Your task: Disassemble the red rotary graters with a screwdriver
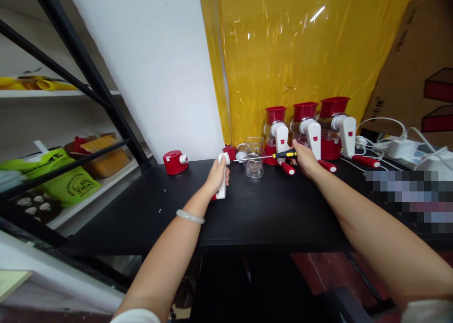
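My left hand is wrapped round a white crank handle with a red grip, held upright above the black table. In my right hand is a screwdriver with a black and yellow handle. Its shaft points left, with the tip at the top of the crank handle. Behind the shaft stands a clear plastic housing, beside a white round part and a red hopper. A red base with a white knob sits farther left.
Three red and white crank machines stand at the back right. White cables and adapters lie right of them. A black metal shelf frame with bags rises on the left. Yellow-wrapped material is behind the black table.
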Demonstrator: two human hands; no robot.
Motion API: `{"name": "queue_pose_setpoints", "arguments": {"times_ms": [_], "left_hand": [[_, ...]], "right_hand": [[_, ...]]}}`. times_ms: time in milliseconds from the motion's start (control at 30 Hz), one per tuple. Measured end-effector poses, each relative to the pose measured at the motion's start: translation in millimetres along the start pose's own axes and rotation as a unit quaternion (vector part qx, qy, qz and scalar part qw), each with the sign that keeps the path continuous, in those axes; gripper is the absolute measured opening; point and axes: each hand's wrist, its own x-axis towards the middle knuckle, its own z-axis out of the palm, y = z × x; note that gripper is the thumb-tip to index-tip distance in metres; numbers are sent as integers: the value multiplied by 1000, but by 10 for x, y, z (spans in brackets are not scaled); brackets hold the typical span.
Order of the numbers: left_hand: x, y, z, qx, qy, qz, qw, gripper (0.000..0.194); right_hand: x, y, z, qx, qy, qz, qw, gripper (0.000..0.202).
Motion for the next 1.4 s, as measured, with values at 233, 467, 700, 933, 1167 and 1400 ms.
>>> {"name": "queue_pose_setpoints", "arguments": {"times_ms": [233, 467, 700, 933, 1167, 1400], "left_hand": [[19, -16, -8, 4, 2, 1, 1000, 50], [33, -41, -19, 2, 3, 4, 1000, 53], [29, -27, -24, -5, 2, -3, 1000, 52], [27, -17, -12, -10, 3, -1, 1000, 53], [30, -13, -14, -9, 1, -5, 1000, 52], [21, -5, -1, -11, 4, -9, 1000, 50]], "right_hand": [[-112, -102, 58, 131, -55, 42, 989, 33], [-78, -99, 24, 48, -29, 24, 998, 34], [-112, -95, 20, 76, -44, 17, 996, 18], [-93, -82, 22, 83, -43, 30, 995, 35], [-125, -106, 38, 109, -49, 24, 992, 20], [-91, -91, 22, 73, -23, 31, 997, 41]]}}
